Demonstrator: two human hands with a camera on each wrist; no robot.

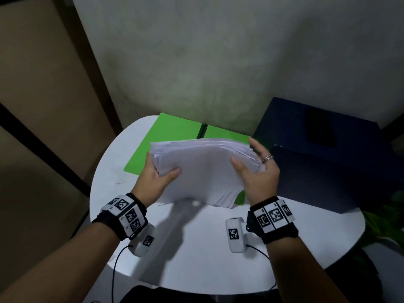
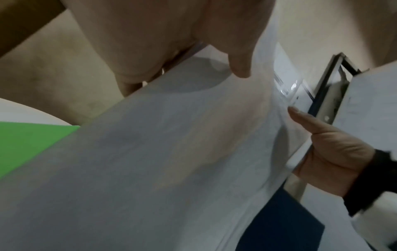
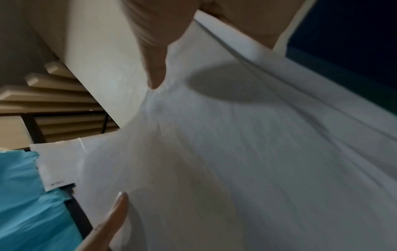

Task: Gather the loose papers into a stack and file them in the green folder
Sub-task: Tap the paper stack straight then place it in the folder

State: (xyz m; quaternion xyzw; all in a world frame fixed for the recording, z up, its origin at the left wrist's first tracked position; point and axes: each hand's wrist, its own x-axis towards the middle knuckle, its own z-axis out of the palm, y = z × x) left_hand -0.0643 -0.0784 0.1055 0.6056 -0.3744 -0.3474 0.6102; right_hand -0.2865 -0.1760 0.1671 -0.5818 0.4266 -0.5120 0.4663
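I hold a thick stack of white loose papers [image 1: 203, 169] between both hands, lifted above the round white table [image 1: 284, 237], its near edge sagging down to touch the tabletop. My left hand [image 1: 157, 178] grips the stack's nine o'clock edge, thumb curled over the top sheet and fingers hidden beneath. My right hand [image 1: 258, 171] takes the three o'clock edge, thumb pressed on top and the other fingers loosely spread along the fanned side; a ring shows on one of them. The sheets are not squared: their edges stagger at three o'clock and at the near corner. The bright green flat folder [image 1: 161, 143] lies open on the table at twelve o'clock from the stack, partly covered by it, one panel reaching out toward ten o'clock. A dark navy box [image 1: 328, 162] sits at two o'clock, just beside my right hand.
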